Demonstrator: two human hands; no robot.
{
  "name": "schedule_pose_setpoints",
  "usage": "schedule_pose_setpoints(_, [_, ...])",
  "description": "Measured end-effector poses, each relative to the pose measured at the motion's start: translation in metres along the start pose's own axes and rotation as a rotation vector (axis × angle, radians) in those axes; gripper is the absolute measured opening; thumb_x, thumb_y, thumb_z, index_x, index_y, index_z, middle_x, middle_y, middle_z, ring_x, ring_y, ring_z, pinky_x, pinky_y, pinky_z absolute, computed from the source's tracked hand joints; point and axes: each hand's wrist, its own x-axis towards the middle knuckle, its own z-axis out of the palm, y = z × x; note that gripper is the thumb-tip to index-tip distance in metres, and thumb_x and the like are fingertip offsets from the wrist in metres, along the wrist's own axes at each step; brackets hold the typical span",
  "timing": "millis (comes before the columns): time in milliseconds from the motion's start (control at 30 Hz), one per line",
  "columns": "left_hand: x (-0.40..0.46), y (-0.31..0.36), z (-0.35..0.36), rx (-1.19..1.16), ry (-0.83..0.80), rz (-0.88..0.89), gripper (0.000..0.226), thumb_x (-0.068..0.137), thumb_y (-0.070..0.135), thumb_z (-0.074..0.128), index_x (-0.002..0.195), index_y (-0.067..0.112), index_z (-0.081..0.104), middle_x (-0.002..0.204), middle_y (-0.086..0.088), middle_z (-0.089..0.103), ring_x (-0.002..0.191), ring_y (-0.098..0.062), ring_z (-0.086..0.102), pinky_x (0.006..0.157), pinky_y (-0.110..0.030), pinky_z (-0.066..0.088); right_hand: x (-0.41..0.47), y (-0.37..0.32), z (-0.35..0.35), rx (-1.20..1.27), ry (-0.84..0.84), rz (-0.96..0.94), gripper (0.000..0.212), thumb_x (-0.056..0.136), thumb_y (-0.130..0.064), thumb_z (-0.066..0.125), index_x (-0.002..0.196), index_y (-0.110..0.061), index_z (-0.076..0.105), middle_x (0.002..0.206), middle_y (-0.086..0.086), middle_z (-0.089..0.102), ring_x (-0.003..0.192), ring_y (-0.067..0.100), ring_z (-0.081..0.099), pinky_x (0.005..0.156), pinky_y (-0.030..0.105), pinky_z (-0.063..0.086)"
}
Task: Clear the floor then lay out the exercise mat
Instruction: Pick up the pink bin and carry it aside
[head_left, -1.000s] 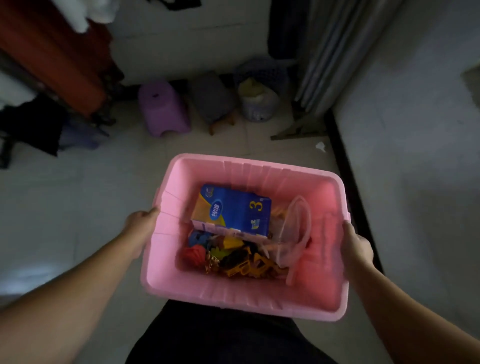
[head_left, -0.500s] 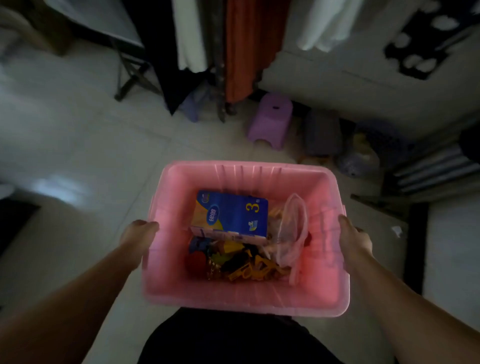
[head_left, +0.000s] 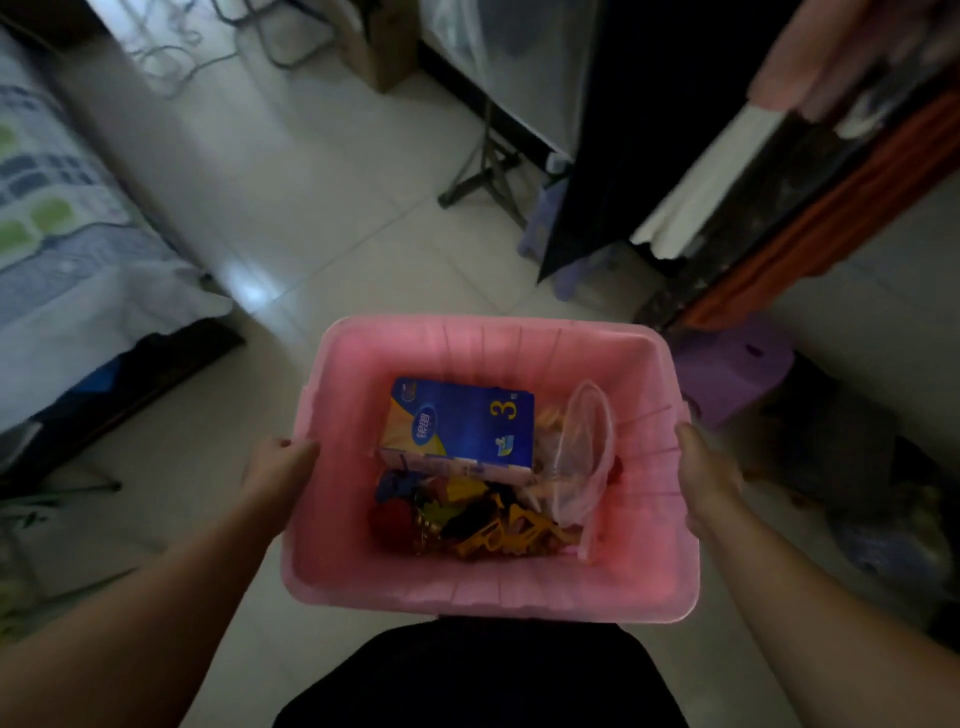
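Observation:
A pink plastic bin (head_left: 483, 587) is carried in front of my body above the tiled floor. My left hand (head_left: 278, 470) grips its left rim and my right hand (head_left: 706, 470) grips its right rim, thumbs over the edge. Inside lie a blue box marked 3 (head_left: 462, 423), a clear plastic bag (head_left: 584, 452) and several small coloured toys (head_left: 467, 525). No exercise mat shows in the view.
A bed with a blue and green cover (head_left: 57, 244) stands at the left. Hanging clothes (head_left: 779, 208) and a rack foot (head_left: 488, 176) are ahead right. A purple stool (head_left: 732, 369) sits on the floor at the right. A cardboard box (head_left: 379, 47) and cables lie far ahead.
The view has swung leftward with the bin held steady: the purple stool has slid from ahead to the right, and the bed has come into view at the left.

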Motion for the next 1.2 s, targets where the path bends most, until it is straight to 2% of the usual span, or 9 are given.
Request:
schedule_pose_setpoints(133, [0.037,0.025,-0.008,-0.125,0.039,-0.097,0.032,0.059,0.03,0.056,0.076,0.005,0.065,0.079,-0.024,0.069,0.071,-0.038,0.068,0.073,-0.055,0.058,0.045,-0.072,0.053,-0.037,-0.097,-0.062,0.065,0.091,-0.051,0.051,0.139,-0.008,0.051,0.144,0.018,0.049,0.127,0.034,0.048,0.098,0.037,0.038])
schedule_pose_setpoints(267, [0.073,0.064,-0.015,-0.232,0.077,-0.194,0.041,0.066,0.031,0.06,0.09,-0.001,0.068,0.082,-0.023,0.07,0.078,-0.039,0.069,0.08,-0.057,0.058,0.09,-0.152,0.099,-0.162,-0.171,-0.127,0.062,0.096,-0.047,0.048,0.127,0.005,0.058,0.134,0.028,0.055,0.124,0.04,0.051,0.098,0.039,0.039])
schedule_pose_setpoints(433, [0.123,0.122,-0.037,-0.381,0.082,-0.266,0.055,0.08,0.06,0.057,0.108,0.015,0.068,0.103,-0.012,0.07,0.092,-0.032,0.068,0.087,-0.046,0.056,0.125,-0.245,0.148,-0.252,-0.226,-0.142,0.073,0.089,-0.062,0.042,0.114,0.002,0.067,0.12,0.029,0.063,0.108,0.042,0.059,0.085,0.04,0.044])
schedule_pose_setpoints(533, [0.149,0.146,-0.055,-0.432,0.135,-0.315,0.058,0.078,0.065,0.053,0.1,0.014,0.068,0.099,-0.011,0.071,0.087,-0.03,0.068,0.075,-0.041,0.056,0.131,-0.297,0.184,-0.286,-0.261,-0.152,0.082,0.082,-0.071,0.038,0.111,-0.001,0.068,0.116,0.026,0.064,0.1,0.038,0.06,0.082,0.039,0.043])
schedule_pose_setpoints(767, [0.234,0.167,-0.105,-0.497,0.177,-0.403,0.048,0.054,0.051,0.069,0.079,0.01,0.073,0.082,-0.012,0.075,0.077,-0.031,0.072,0.074,-0.045,0.059,0.125,-0.404,0.288,-0.348,-0.321,-0.204,0.073,0.083,-0.064,0.049,0.106,0.002,0.07,0.109,0.024,0.068,0.096,0.04,0.064,0.084,0.045,0.054])
schedule_pose_setpoints(867, [0.286,0.18,-0.133,-0.509,0.158,-0.404,0.048,0.056,0.05,0.069,0.08,0.009,0.073,0.081,-0.014,0.075,0.072,-0.031,0.071,0.063,-0.034,0.056,0.116,-0.447,0.333,-0.403,-0.348,-0.216,0.077,0.092,-0.064,0.041,0.114,0.005,0.066,0.115,0.027,0.064,0.087,0.034,0.058,0.075,0.034,0.042])
schedule_pose_setpoints(1000, [0.353,0.21,-0.184,-0.467,0.119,-0.348,0.051,0.065,0.053,0.065,0.084,0.006,0.072,0.083,-0.016,0.073,0.074,-0.032,0.07,0.066,-0.035,0.055,0.103,-0.502,0.383,-0.405,-0.325,-0.188,0.07,0.095,-0.056,0.043,0.117,0.007,0.063,0.104,0.023,0.063,0.073,0.029,0.053,0.071,0.033,0.04])
schedule_pose_setpoints(1100, [0.399,0.241,-0.217,-0.448,0.151,-0.295,0.047,0.081,0.046,0.059,0.092,0.002,0.069,0.083,-0.014,0.071,0.071,-0.029,0.068,0.061,-0.033,0.054,0.094,-0.545,0.418,-0.399,-0.324,-0.204,0.062,0.094,-0.052,0.046,0.114,0.004,0.066,0.096,0.019,0.062,0.082,0.033,0.057,0.077,0.039,0.049])
schedule_pose_setpoints(1200, [0.438,0.273,-0.246,-0.381,0.183,-0.305,0.05,0.086,0.045,0.051,0.108,0.002,0.065,0.102,-0.02,0.069,0.091,-0.039,0.066,0.081,-0.042,0.056,0.09,-0.584,0.449,-0.406,-0.322,-0.246,0.059,0.093,-0.052,0.043,0.113,-0.001,0.067,0.109,0.023,0.065,0.098,0.04,0.061,0.091,0.049,0.051])
